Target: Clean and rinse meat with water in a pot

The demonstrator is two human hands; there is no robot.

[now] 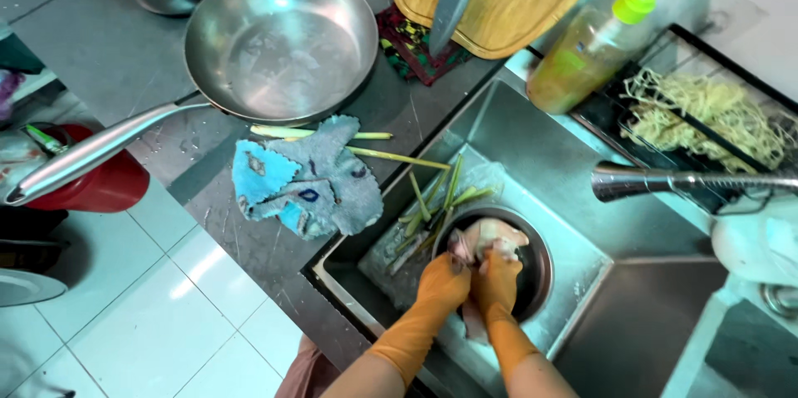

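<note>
A pale piece of raw meat [490, 240] is gripped by both gloved hands, left hand [442, 282] and right hand [496, 280], over the metal bowl [540, 269] inside the sink [540, 157]. Washing is judged underway; green stalks [436, 203] beside the bowl remain untouched.

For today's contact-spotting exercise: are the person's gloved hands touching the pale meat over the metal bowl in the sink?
Touching. The head view shows the left hand and right hand, both in orange gloves, gripping the pale meat above the metal bowl, with no gap visible.
</note>
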